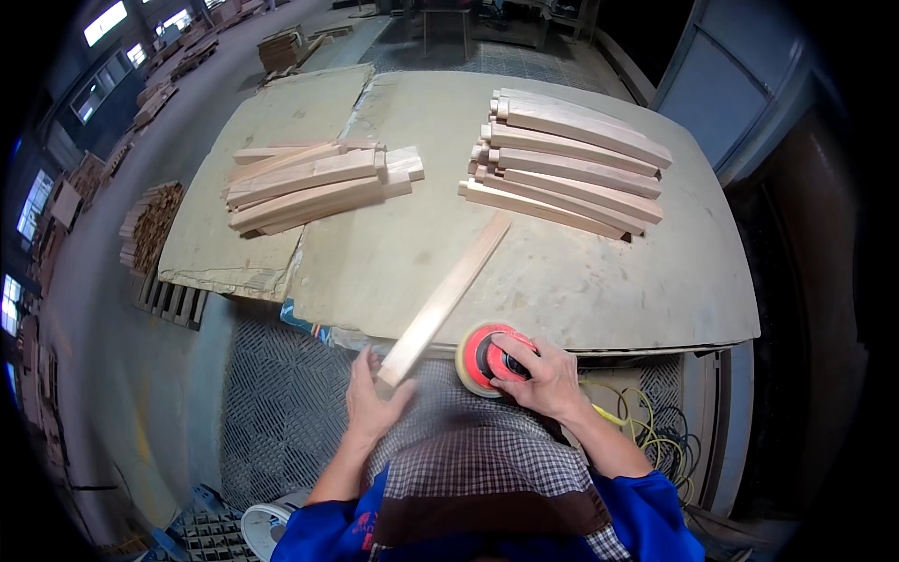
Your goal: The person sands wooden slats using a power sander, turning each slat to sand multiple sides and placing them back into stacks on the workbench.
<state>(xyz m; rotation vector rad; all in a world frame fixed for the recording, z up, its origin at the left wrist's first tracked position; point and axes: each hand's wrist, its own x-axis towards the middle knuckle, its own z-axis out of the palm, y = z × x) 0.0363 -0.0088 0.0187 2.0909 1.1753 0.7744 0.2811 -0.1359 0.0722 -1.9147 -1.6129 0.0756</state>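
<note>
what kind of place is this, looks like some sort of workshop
Most likely a woodworking shop or small furniture factory. Stacks of cut wooden slats lie on a big board worktable, the right hand grips a round red sander, and the left hand holds a wooden slat.

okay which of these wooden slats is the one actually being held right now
The single wooden slat lying diagonally between the two stacks: the left hand grips its near end. All the others lie untouched in the left stack and right stack.
</note>
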